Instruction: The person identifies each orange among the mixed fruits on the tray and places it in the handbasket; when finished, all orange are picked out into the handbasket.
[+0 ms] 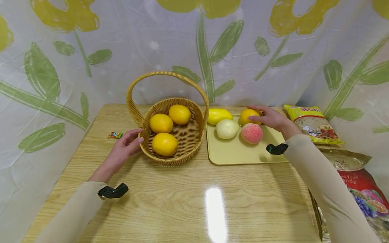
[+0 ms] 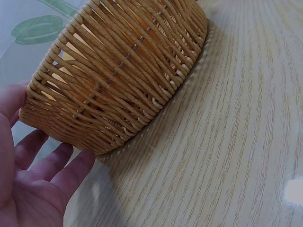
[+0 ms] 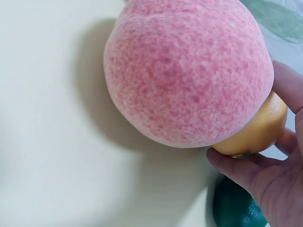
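Observation:
My left hand [image 1: 126, 146] touches the left side of a wicker basket [image 1: 191, 153], with fingers against its woven wall in the left wrist view and the thumb near the rim. Inside the basket lie three yellow-orange oval fruits [image 1: 164, 144]. Over the beige tray [image 1: 243, 157], my right hand [image 1: 270, 118] grips an orange [image 1: 245, 116] between thumb and fingers. A pink peach [image 1: 252, 133] sits just in front of it and hides part of the orange [image 3: 258, 130] in the right wrist view.
On the tray are a pale green fruit [image 1: 227, 129] and a long yellow fruit [image 1: 220, 115]. A dark green round thing [image 3: 236, 205] shows below the right hand. A small wrapped candy [image 1: 115, 135] lies left of the basket. Snack bags [image 1: 314, 125] stand at the right.

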Tool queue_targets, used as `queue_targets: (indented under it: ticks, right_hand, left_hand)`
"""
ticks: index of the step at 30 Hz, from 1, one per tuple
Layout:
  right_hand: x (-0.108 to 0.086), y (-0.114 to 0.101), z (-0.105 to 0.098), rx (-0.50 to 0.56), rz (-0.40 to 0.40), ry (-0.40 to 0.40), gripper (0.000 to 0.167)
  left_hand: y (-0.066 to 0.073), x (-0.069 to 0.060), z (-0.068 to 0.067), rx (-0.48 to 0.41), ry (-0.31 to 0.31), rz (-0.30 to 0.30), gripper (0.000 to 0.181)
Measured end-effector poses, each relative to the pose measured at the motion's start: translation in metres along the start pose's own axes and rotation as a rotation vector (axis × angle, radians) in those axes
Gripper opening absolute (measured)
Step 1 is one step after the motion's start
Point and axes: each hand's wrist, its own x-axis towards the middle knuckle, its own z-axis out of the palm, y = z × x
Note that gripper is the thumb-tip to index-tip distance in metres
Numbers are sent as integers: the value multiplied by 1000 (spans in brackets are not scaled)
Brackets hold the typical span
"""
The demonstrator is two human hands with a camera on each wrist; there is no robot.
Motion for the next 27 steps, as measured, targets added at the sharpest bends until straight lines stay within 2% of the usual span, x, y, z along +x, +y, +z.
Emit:
queue_targets:
  ticks: [10,19,27]
  right_hand:
    - [-2,-3,2,-28,-14,24,63]
    - [-3,-6,-3,-60,-53,99,63]
    - [-15,-16,-4,4,-34,171,63]
  left_hand:
    - [-1,0,-1,12,3,-2,56]
    - [-1,1,-1,-2,-2,6,56]
    - [-1,0,-1,11,-3,-5,57]
